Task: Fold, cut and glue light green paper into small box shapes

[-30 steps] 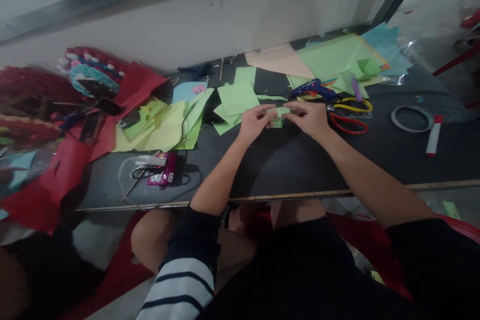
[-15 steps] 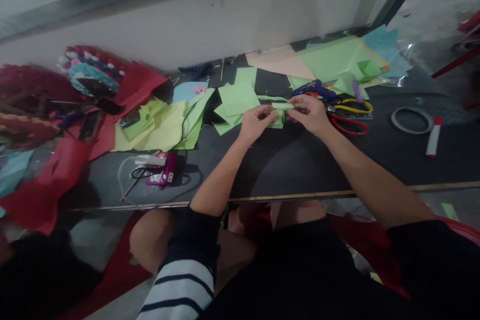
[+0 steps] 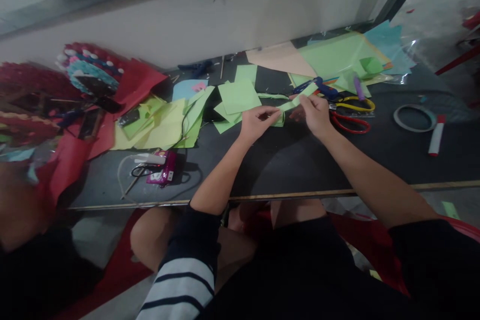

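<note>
A light green paper strip (image 3: 288,106) stretches between my two hands above the dark table. My left hand (image 3: 258,121) pinches its left end between thumb and fingers. Higher up and to the right, my right hand (image 3: 316,112) is closed on the other part, and the strip's free end sticks up past the fingers. Square green paper sheets (image 3: 239,97) lie just beyond my left hand. Scissors with red and yellow handles (image 3: 352,115) rest right of my right hand, with a blue glue gun (image 3: 322,87) behind it.
Yellow-green sheets (image 3: 161,125) and a purple power strip (image 3: 165,167) lie to the left, near red paper (image 3: 138,80). A tape roll (image 3: 414,119) and a marker (image 3: 435,136) are at the right. Another person's arm (image 3: 22,205) shows at the left edge.
The strip, held level before, now slants up to the right with its end showing. My right hand has turned and shifted slightly right. Another person's arm has come in at the left.
</note>
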`<action>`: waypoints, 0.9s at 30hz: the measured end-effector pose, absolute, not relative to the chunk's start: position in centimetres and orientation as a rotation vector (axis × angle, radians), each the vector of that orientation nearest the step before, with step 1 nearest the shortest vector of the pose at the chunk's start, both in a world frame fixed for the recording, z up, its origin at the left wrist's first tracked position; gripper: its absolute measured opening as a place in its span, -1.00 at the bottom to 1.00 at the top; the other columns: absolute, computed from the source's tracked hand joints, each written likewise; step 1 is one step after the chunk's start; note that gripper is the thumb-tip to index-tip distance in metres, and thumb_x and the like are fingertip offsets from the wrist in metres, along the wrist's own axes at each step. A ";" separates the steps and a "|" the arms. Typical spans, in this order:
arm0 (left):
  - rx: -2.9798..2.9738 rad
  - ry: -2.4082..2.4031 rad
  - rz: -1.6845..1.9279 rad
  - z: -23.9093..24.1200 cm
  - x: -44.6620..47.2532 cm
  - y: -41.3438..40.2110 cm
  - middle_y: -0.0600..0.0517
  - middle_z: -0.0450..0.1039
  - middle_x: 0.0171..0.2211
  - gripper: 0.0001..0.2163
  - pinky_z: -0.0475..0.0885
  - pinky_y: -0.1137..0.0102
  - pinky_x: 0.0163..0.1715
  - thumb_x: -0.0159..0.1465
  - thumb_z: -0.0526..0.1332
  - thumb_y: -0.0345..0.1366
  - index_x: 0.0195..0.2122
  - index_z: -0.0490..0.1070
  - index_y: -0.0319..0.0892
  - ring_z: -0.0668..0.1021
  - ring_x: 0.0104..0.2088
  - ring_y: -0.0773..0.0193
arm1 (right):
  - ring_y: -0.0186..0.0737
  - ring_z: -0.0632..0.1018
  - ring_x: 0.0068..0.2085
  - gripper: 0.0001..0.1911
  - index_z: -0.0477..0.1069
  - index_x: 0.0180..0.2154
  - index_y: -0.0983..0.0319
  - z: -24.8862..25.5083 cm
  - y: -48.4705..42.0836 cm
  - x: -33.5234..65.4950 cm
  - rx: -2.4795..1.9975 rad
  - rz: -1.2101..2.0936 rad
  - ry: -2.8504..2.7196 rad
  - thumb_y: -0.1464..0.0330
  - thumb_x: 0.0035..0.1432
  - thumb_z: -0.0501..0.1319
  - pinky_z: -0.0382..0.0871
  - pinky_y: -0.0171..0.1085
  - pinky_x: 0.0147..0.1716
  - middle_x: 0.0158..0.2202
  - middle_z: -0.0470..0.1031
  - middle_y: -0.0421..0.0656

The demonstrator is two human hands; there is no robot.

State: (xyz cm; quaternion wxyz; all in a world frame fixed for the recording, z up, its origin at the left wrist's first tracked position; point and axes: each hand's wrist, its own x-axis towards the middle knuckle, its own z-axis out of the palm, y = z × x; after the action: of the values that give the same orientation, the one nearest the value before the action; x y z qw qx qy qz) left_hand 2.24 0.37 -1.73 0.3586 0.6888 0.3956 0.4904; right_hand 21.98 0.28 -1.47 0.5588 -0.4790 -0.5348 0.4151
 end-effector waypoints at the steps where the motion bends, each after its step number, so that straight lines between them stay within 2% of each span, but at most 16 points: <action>1: 1.776 1.026 1.259 -1.8 2.2 0.4 -0.06 0.73 -0.31 -0.80 0.57 0.40 -0.31 0.27 0.41 -0.14 -0.27 0.71 -0.17 0.66 -0.35 0.28 | -0.21 0.56 -0.52 -0.28 0.62 -0.36 0.19 -1.5 0.4 22.1 -1.123 0.988 -1.242 -0.36 -0.03 0.37 0.37 -0.27 -0.62 -0.51 0.50 -0.15; 4: 1.771 1.065 1.256 -1.9 2.0 0.5 -0.05 0.72 -0.33 -0.73 0.56 0.42 -0.33 0.34 0.34 -0.07 -0.27 0.68 -0.17 0.66 -0.35 0.28 | -0.24 0.54 -0.50 -0.22 0.61 -0.40 0.18 -1.1 0.5 22.0 -1.071 1.029 -1.250 -0.42 -0.15 0.39 0.27 -0.31 -0.66 -0.50 0.49 -0.16; 7: 1.803 1.089 1.325 -1.7 1.8 0.6 -0.09 0.73 -0.12 -0.69 0.59 0.35 -0.11 0.32 0.37 0.00 -0.12 0.67 -0.13 0.70 -0.13 0.20 | -0.36 0.39 -0.56 -0.24 0.52 -0.52 0.18 -0.7 0.0 21.5 -1.048 1.052 -1.309 -0.42 -0.18 0.41 0.18 -0.34 -0.66 -0.55 0.41 -0.21; 9: 1.802 1.057 1.308 -1.6 1.9 0.6 -0.10 0.72 -0.06 -0.62 0.58 0.33 -0.06 0.26 0.43 0.05 -0.05 0.66 -0.12 0.70 -0.06 0.16 | -0.44 0.26 -0.59 -0.23 0.42 -0.61 0.18 -0.5 -0.5 20.9 -1.044 1.044 -1.342 -0.41 -0.18 0.42 0.14 -0.34 -0.66 -0.57 0.35 -0.25; 12: 1.696 0.938 1.156 -1.5 2.3 0.5 -0.07 0.71 -0.28 -0.60 0.56 0.37 -0.26 0.26 0.43 0.11 -0.23 0.67 -0.17 0.68 -0.29 0.23 | -0.46 0.22 -0.59 -0.24 0.40 -0.62 0.19 -0.3 -0.9 20.4 -1.018 1.019 -1.361 -0.37 -0.19 0.45 0.10 -0.33 -0.63 -0.57 0.35 -0.26; 15: 1.566 0.857 1.054 -1.5 2.9 0.2 -0.02 0.66 -0.41 -0.67 0.52 0.42 -0.37 0.27 0.45 0.01 -0.36 0.64 -0.20 0.62 -0.44 0.34 | -0.44 0.24 -0.58 -0.30 0.47 -0.55 0.19 -0.3 -1.0 20.2 -1.003 1.004 -1.330 -0.31 -0.21 0.51 0.14 -0.32 -0.60 -0.59 0.34 -0.28; 20: 1.443 0.912 1.036 -1.4 3.2 0.1 -0.01 0.67 -0.42 -0.81 0.51 0.46 -0.41 0.31 0.43 -0.18 -0.33 0.66 -0.21 0.62 -0.46 0.37 | -0.43 0.21 -0.61 -0.33 0.46 -0.52 0.16 -0.1 -1.0 20.4 -1.030 0.980 -1.259 -0.28 -0.21 0.53 0.10 -0.30 -0.62 -0.63 0.26 -0.31; 24: 1.426 0.980 1.041 -1.4 3.1 0.2 0.00 0.68 -0.41 -0.83 0.56 0.43 -0.38 0.33 0.42 -0.24 -0.35 0.66 -0.21 0.65 -0.47 0.35 | -0.42 0.19 -0.62 -0.34 0.43 -0.54 0.14 0.0 -0.9 20.6 -1.082 0.928 -1.243 -0.29 -0.21 0.51 0.08 -0.29 -0.63 -0.65 0.20 -0.34; 27: 1.429 1.048 1.079 -1.6 3.2 0.3 0.03 0.66 -0.46 -0.84 0.55 0.45 -0.38 0.36 0.39 -0.28 -0.37 0.66 -0.20 0.64 -0.49 0.38 | -0.44 0.18 -0.62 -0.32 0.41 -0.54 0.15 0.0 -0.9 20.6 -1.089 1.028 -1.272 -0.29 -0.21 0.51 0.05 -0.32 -0.65 -0.65 0.19 -0.34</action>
State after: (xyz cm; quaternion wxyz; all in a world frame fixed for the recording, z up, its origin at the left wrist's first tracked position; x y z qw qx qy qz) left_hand 3.21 0.27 -1.65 0.5086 0.5930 0.4349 0.4478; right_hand 20.65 -0.94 0.01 0.5550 -0.4611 -0.5386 0.4351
